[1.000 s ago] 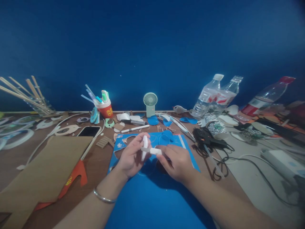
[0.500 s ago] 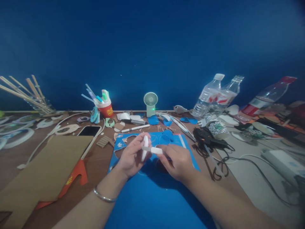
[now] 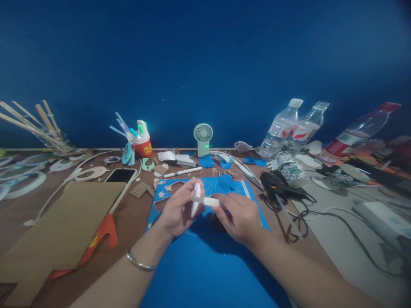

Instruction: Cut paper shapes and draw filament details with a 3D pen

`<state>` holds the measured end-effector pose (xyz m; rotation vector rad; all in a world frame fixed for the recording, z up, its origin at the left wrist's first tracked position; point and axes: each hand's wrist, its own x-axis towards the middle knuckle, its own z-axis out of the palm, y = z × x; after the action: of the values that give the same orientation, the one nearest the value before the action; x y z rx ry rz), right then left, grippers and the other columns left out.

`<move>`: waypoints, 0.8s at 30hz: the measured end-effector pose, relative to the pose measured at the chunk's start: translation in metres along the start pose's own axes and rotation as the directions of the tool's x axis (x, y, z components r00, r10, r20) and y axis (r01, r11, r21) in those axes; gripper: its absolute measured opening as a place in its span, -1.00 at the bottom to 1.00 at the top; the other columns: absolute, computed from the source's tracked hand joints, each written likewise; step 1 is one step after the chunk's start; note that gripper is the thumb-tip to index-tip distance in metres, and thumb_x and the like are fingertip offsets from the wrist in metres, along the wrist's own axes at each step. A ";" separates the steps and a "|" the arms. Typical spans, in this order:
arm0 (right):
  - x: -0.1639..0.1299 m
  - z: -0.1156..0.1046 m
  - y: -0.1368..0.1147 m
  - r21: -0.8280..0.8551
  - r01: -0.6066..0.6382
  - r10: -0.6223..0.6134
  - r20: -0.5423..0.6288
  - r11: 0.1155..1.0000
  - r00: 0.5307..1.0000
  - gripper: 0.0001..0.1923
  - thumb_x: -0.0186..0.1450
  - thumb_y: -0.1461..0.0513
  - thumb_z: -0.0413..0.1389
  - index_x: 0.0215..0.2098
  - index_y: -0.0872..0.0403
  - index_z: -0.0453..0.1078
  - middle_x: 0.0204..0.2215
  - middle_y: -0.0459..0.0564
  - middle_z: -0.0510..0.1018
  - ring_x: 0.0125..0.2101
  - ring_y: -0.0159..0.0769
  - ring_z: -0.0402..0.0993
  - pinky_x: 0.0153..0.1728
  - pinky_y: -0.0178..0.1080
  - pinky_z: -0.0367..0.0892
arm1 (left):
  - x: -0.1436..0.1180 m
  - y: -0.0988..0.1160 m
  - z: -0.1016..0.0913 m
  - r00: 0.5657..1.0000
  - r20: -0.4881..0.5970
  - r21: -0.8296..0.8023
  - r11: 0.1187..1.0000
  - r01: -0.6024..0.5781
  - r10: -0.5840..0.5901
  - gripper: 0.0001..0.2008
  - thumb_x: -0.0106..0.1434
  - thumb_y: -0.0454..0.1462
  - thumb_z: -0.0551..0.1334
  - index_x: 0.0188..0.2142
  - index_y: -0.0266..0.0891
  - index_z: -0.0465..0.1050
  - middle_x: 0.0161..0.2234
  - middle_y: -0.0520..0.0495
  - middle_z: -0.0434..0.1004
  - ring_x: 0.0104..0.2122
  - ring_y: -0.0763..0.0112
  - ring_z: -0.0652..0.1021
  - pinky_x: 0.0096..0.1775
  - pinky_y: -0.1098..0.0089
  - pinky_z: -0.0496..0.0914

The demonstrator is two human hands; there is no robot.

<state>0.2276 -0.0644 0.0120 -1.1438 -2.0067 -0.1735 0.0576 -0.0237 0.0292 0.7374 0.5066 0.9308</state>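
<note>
Mid-join, by the look of it: left hand (image 3: 175,212) pinching an upright white strip (image 3: 195,199), right hand (image 3: 239,216) pressing a second white piece (image 3: 210,201) crosswise against it, above the blue sheet (image 3: 205,265) on the tabletop (image 3: 135,222). Next needed, probably: steady pressure, square alignment.

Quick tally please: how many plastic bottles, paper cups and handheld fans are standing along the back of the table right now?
Clear plastic bottles: 3
Red paper cup holding pens: 1
Patterned paper cup: 1
Pale green mini fan: 1
Total: 6
</note>
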 end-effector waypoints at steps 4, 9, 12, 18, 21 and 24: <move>0.000 -0.001 -0.001 -0.012 -0.003 0.003 0.007 1.000 1.000 -0.73 0.31 0.17 -0.04 -0.20 0.16 0.41 -0.55 -0.01 0.48 -0.54 -0.32 0.35 -0.53 -0.27 0.15 | 0.000 0.000 0.002 1.000 -0.005 0.006 1.000 0.012 -0.012 -0.84 0.09 -0.39 0.20 -0.28 -0.27 0.34 -0.52 0.06 0.27 -0.59 0.61 0.33 -0.52 0.58 0.29; 0.002 -0.001 -0.001 -0.011 0.000 0.000 -0.008 1.000 1.000 -0.72 0.32 0.17 -0.05 -0.21 0.17 0.41 -0.57 -0.01 0.47 -0.55 -0.32 0.35 -0.53 -0.28 0.15 | 0.000 0.001 0.001 1.000 -0.009 0.004 1.000 -0.007 0.007 -0.86 0.09 -0.39 0.20 -0.30 -0.26 0.34 -0.52 0.06 0.27 -0.60 0.62 0.33 -0.53 0.59 0.29; 0.002 -0.001 -0.001 -0.006 -0.006 0.006 0.008 1.000 1.000 -0.73 0.32 0.17 -0.05 -0.22 0.16 0.42 -0.56 0.00 0.48 -0.55 -0.32 0.36 -0.53 -0.28 0.15 | 0.000 0.001 0.000 1.000 0.003 0.006 1.000 -0.024 0.024 -0.88 0.10 -0.39 0.18 -0.31 -0.27 0.34 -0.52 0.06 0.27 -0.62 0.63 0.31 -0.55 0.60 0.28; 0.001 -0.001 -0.001 0.014 -0.017 0.017 -0.017 1.000 1.000 -0.72 0.32 0.17 -0.06 -0.21 0.17 0.41 -0.55 0.00 0.49 -0.55 -0.33 0.37 -0.54 -0.29 0.16 | 0.000 -0.001 0.001 1.000 0.022 0.026 1.000 0.003 -0.004 -0.86 0.07 -0.40 0.19 -0.31 -0.28 0.35 -0.51 0.04 0.30 -0.62 0.60 0.35 -0.56 0.58 0.27; 0.001 0.000 0.000 0.029 -0.036 0.037 -0.028 0.999 0.999 -0.73 0.32 0.18 -0.06 -0.22 0.17 0.41 -0.54 0.00 0.51 -0.55 -0.33 0.39 -0.54 -0.29 0.18 | 0.000 -0.002 0.001 1.000 0.024 0.008 1.000 -0.014 0.014 -0.85 0.07 -0.40 0.19 -0.30 -0.28 0.35 -0.51 0.04 0.31 -0.61 0.60 0.36 -0.55 0.57 0.28; 0.000 0.000 0.001 0.067 -0.065 0.067 -0.023 0.996 0.997 -0.73 0.32 0.19 -0.07 -0.24 0.16 0.42 -0.52 0.01 0.54 -0.52 -0.32 0.42 -0.51 -0.30 0.21 | 0.000 0.000 0.001 1.000 0.000 -0.004 1.000 -0.030 0.030 -0.85 0.08 -0.39 0.20 -0.29 -0.28 0.35 -0.52 0.05 0.30 -0.62 0.62 0.35 -0.56 0.60 0.27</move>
<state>0.2286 -0.0635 0.0111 -1.1588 -1.9354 -0.0867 0.0583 -0.0242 0.0293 0.7435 0.4951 0.9599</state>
